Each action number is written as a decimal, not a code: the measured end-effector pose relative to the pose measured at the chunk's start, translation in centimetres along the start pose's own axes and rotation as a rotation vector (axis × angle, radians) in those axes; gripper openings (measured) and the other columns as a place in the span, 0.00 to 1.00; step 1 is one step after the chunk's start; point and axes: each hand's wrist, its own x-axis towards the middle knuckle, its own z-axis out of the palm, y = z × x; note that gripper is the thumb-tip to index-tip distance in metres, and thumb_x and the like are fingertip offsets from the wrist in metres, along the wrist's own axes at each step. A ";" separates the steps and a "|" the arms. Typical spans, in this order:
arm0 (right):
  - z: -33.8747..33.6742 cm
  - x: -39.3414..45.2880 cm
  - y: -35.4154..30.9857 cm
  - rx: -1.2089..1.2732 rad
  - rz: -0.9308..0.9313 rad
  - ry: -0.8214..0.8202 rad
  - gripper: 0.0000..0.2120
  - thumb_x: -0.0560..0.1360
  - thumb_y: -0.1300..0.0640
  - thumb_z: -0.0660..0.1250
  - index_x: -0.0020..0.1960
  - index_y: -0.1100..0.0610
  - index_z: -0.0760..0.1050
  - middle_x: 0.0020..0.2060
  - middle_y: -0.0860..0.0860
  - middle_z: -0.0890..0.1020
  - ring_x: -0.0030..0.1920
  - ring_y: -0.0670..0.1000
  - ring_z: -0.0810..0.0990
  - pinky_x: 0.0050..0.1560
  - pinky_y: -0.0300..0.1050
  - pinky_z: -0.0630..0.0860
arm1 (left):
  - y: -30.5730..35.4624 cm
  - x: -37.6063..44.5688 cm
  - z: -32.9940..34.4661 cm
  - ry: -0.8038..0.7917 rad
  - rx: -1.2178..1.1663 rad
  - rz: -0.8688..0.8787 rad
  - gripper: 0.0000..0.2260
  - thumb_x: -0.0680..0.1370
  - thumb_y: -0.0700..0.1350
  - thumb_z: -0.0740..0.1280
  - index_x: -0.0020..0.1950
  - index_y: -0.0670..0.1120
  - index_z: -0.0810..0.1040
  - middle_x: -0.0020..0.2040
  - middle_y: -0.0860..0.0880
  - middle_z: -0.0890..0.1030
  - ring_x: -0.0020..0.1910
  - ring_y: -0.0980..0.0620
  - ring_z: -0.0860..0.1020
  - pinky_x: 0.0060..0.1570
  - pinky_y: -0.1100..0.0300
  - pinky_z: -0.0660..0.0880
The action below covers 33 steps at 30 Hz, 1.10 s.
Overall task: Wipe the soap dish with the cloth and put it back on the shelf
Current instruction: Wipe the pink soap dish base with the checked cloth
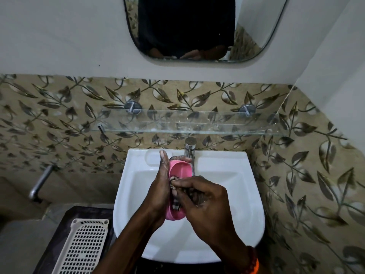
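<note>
Left to right over the white basin [227, 175]: left hand [160, 186] grips the pink soap dish [180, 169] along its left long edge, fingers wrapped behind and under it, thumb up by the far rim; dish sits tilted on edge w/ hollow side facing right, above the bowl, just in front of the tap [190, 148]. Dish looks like thin moulded plastic: judged light, stiff, not fragile, but prob. slippery if wet or soapy, so hold by the rim/long edges w/ fingers behind, not by the smooth curved floor. Right hand [205, 198] is clenched around a dark patterned cloth [175, 202], bunched betw. fingertips and thumb, pressed into the near end of the dish hollow; cloth is soft, conforms to the curve, mostly hidden under the fingers. Beaded band on right wrist. Glass shelf [187, 123] on two metal pegs sits above the tap, well apart from the dish; its surface looks smooth, so set dish down flat, base first.
</note>
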 end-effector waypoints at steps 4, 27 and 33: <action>-0.2 1.0 0.3 -0.256 -0.248 0.157 0.06 0.70 0.67 0.76 0.46 0.59 0.84 0.42 0.49 0.85 0.46 0.47 0.83 0.49 0.39 0.79 | -0.5 -0.9 0.9 -0.042 0.093 0.021 0.36 0.78 0.72 0.47 0.59 0.49 0.83 0.46 0.41 0.87 0.45 0.46 0.85 0.49 0.53 0.80; -3.6 1.1 -2.0 0.279 0.100 0.348 0.16 0.70 0.71 0.77 0.54 0.56 0.84 0.47 0.49 0.88 0.52 0.49 0.87 0.52 0.43 0.83 | -2.3 -0.8 0.1 0.024 0.640 0.412 0.12 0.75 0.53 0.73 0.42 0.44 0.82 0.35 0.45 0.84 0.34 0.50 0.81 0.36 0.54 0.78; -2.3 0.2 -1.3 -0.341 -0.373 0.170 0.08 0.74 0.70 0.71 0.52 0.63 0.85 0.51 0.53 0.85 0.55 0.48 0.84 0.59 0.41 0.79 | -2.1 -0.8 0.6 0.031 0.694 0.457 0.08 0.71 0.40 0.65 0.31 0.44 0.73 0.24 0.52 0.77 0.24 0.56 0.76 0.23 0.55 0.73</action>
